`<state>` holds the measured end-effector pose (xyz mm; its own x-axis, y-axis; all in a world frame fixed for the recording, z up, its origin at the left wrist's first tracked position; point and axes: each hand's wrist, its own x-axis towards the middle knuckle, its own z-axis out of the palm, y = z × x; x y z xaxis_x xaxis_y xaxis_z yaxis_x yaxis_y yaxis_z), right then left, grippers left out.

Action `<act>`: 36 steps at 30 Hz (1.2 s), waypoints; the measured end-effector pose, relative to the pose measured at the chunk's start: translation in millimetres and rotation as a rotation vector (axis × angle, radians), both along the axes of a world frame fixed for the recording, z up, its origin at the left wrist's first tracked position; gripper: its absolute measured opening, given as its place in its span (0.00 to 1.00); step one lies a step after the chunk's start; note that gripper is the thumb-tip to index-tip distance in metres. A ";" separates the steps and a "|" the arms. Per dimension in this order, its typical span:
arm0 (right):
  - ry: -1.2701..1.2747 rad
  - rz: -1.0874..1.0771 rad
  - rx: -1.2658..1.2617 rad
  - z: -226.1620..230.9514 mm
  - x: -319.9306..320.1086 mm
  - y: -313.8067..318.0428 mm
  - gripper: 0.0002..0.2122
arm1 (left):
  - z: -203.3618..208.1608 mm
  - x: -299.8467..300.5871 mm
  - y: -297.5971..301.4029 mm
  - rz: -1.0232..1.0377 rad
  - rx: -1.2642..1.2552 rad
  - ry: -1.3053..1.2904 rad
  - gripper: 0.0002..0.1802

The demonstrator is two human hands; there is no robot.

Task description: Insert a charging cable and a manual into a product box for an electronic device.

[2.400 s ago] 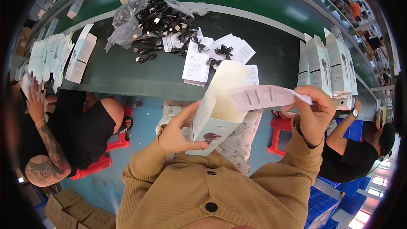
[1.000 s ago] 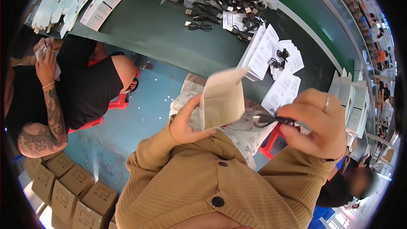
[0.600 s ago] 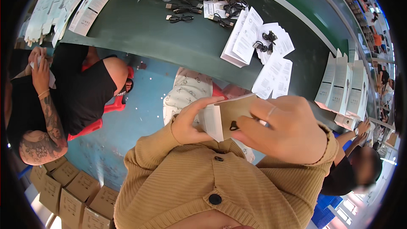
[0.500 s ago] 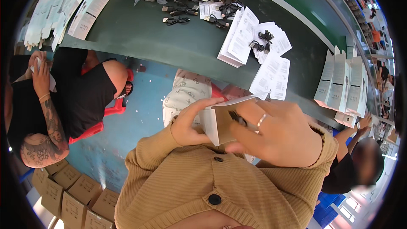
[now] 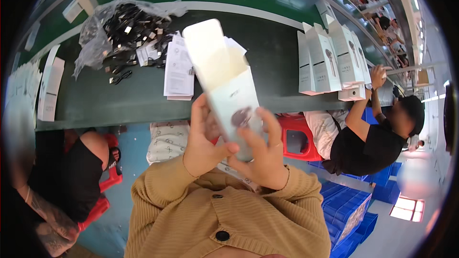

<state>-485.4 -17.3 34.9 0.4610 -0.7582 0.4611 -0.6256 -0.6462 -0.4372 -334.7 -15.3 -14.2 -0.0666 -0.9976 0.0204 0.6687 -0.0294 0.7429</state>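
Observation:
A tall white carton (image 5: 233,96) stands tilted between my hands, its long top flap raised and its mouth open. On its front is a printed dark picture. My left hand (image 5: 204,138) grips the carton's lower left side, and my right hand (image 5: 262,150) has its thumb and fingers on the lower front and right side. What lies inside the carton cannot be made out. Behind it on the green table (image 5: 138,107) is a stack of printed leaflets (image 5: 178,69), partly covered by the carton. Farther left lies a heap of black USB cables (image 5: 134,28) in clear plastic.
Several upright white cartons (image 5: 325,59) stand at the table's right. Flat cartons (image 5: 51,88) lie at the far left. A co-worker in black (image 5: 370,148) sits at the right near blue crates (image 5: 342,205); another person (image 5: 71,172) sits at the left. A red stool (image 5: 294,136) is close by.
My right hand has come out of the carton's mouth and now holds its outside. The carton has been turned upright, mouth away from me. The view has swung to the right.

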 end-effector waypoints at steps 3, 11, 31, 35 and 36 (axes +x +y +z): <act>-0.040 -0.238 0.005 -0.2 -16.0 -21.2 0.26 | 5.4 7.0 -7.6 -0.082 -0.061 -0.093 0.62; 0.472 -0.640 -0.171 -39.9 -101.6 -102.7 0.24 | -8.0 114.3 5.1 0.352 0.028 -0.637 0.39; 0.056 0.233 -0.165 -51.7 86.0 -112.8 0.08 | -23.0 404.6 -28.4 0.863 0.675 -2.455 0.44; -0.044 0.236 -0.190 -35.0 77.1 -112.5 0.06 | -7.1 393.6 -14.0 0.816 0.753 -2.449 0.44; -0.100 0.179 -0.209 -28.8 74.4 -109.6 0.06 | -4.9 390.7 -6.9 0.862 0.603 -2.298 0.44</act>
